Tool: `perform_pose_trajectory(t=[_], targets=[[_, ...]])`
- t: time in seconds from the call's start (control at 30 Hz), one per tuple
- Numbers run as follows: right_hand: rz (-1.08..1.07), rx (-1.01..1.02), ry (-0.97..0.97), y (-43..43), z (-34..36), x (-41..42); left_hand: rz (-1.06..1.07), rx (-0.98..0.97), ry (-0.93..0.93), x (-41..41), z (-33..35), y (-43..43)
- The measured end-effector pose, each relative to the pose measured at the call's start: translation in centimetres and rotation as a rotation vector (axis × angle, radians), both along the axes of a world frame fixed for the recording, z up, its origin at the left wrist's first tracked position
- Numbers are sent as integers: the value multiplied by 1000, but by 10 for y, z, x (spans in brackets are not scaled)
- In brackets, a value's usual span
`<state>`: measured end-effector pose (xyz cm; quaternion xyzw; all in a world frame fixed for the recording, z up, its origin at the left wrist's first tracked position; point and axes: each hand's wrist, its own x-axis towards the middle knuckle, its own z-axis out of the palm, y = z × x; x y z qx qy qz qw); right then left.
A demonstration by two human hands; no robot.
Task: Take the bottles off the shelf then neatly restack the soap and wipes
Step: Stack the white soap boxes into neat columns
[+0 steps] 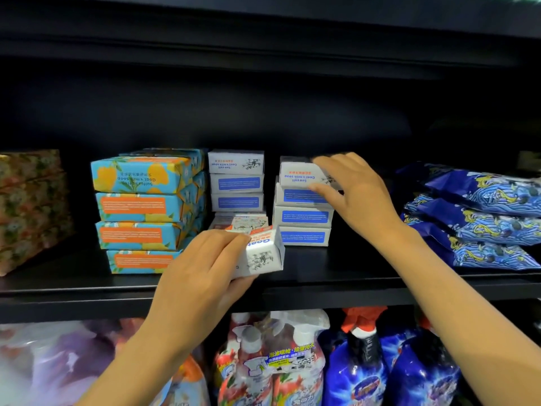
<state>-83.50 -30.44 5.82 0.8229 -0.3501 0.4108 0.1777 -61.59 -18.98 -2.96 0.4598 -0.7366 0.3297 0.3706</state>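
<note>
Nearest, on the lower shelf: red-and-white spray bottles (272, 361) beside dark blue bottles (389, 370). Above, at the front edge of the black shelf (351, 276): left hand (202, 276), fingers curled round a tilted white soap box (263, 256), thumb underneath. Further in: right hand (354, 194), thumb and fingers pinching the top box (295, 174) of the right-hand white soap stack (303, 218). Just left, a second white stack (236, 183); then stacked blue-and-orange soap packs (140, 209). Far left, floral boxes (29, 206). Far right, piled blue wipes packs (480, 218).
</note>
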Motion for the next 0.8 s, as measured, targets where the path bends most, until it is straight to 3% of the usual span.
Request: perform_pose_trajectory(t=[0.2,0.6,0.73,0.8], targets=[[-150,150,56,-4,11,14,-27,-14,-7,-4,-3,1],[-157,151,32,-9,8,14,-100,-37,-73,-27,4,-10],[-32,3,-195,12,-11,-7,-88,-9,-115,-37,9,-17],[-21,40,-290,26,-34,-23,-70,25,-129,-44,12,-24]])
